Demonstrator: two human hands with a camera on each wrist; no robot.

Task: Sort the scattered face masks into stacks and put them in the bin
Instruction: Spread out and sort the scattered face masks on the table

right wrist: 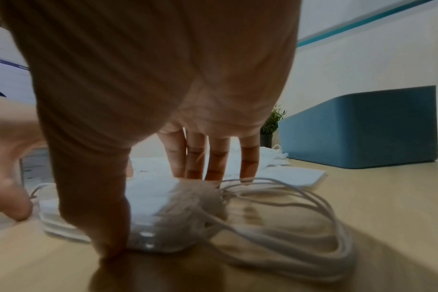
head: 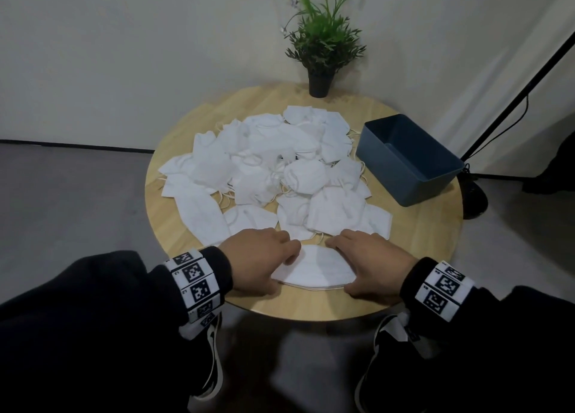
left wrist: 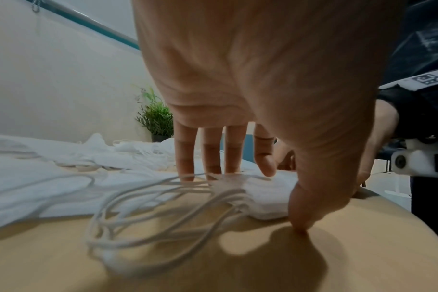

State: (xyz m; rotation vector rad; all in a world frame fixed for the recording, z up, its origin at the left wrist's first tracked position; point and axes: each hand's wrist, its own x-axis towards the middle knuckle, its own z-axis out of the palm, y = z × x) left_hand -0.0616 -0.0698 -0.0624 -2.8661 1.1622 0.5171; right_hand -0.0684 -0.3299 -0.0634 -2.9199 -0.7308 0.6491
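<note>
A small stack of white face masks [head: 314, 269] lies at the near edge of the round wooden table [head: 420, 241]. My left hand [head: 273, 266] is on its left end and my right hand [head: 357, 265] on its right end. In both wrist views the fingers [left wrist: 213, 158] [right wrist: 220, 162] reach straight down to the far side of the stack [left wrist: 268, 205] [right wrist: 158, 207], while each thumb touches the table at the near side. Ear loops [left wrist: 150, 217] [right wrist: 300, 217] trail out from both ends. A big loose pile of masks [head: 267, 164] covers the table's middle. The blue bin [head: 407, 160] stands at the right, with nothing in the part I can see.
A potted plant [head: 320, 48] stands at the table's far edge, against the wall. A black stand pole [head: 513, 101] with a cable rises to the right of the table. My shoes are on the floor beneath the near edge. Bare wood shows in front of the bin.
</note>
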